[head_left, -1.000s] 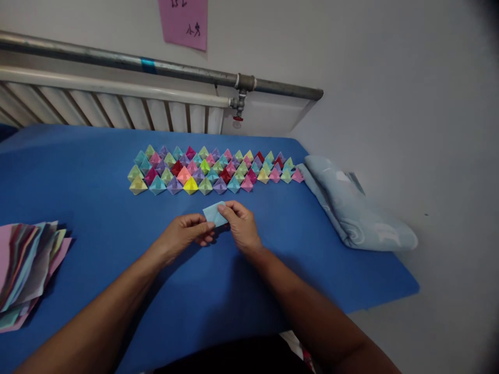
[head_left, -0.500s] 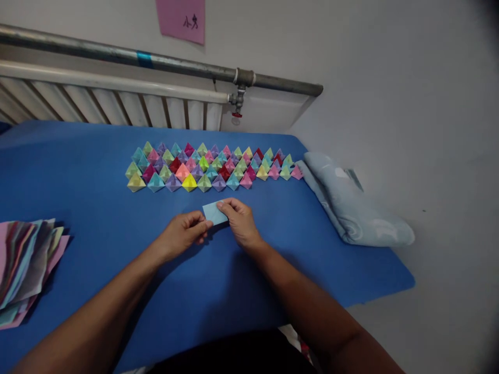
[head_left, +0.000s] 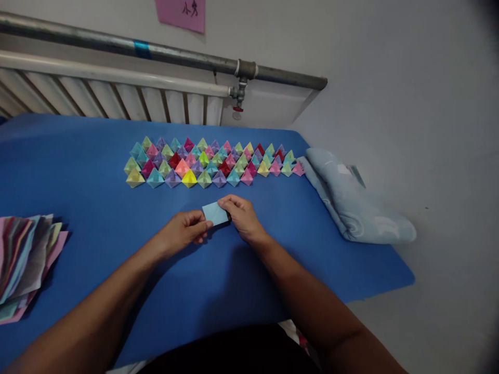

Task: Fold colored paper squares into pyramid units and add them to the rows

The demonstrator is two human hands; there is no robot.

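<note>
A small light-blue folded paper (head_left: 215, 214) is held between my two hands above the blue surface. My left hand (head_left: 187, 227) pinches its lower left edge between thumb and fingers. At the upper right corner, my right hand (head_left: 242, 215) grips the same paper, thumb on top. A faint crease runs across the paper's face. Just beyond my hands, several rows of folded paper boats (head_left: 189, 179) in many colours stand close together on the blue surface (head_left: 163, 301).
A fanned stack of coloured paper sheets (head_left: 27, 265) lies at the left. On the right rests a folded pale-blue blanket (head_left: 351, 202) against the wall. A white radiator (head_left: 152, 104) and a metal pipe (head_left: 187, 57) with a red-handled valve (head_left: 238, 108) run along the back.
My right thumb and fingers have shifted slightly right and up along the paper's edge, showing more of its face. The left hand keeps its hold. The camera view has tilted down slightly.
</note>
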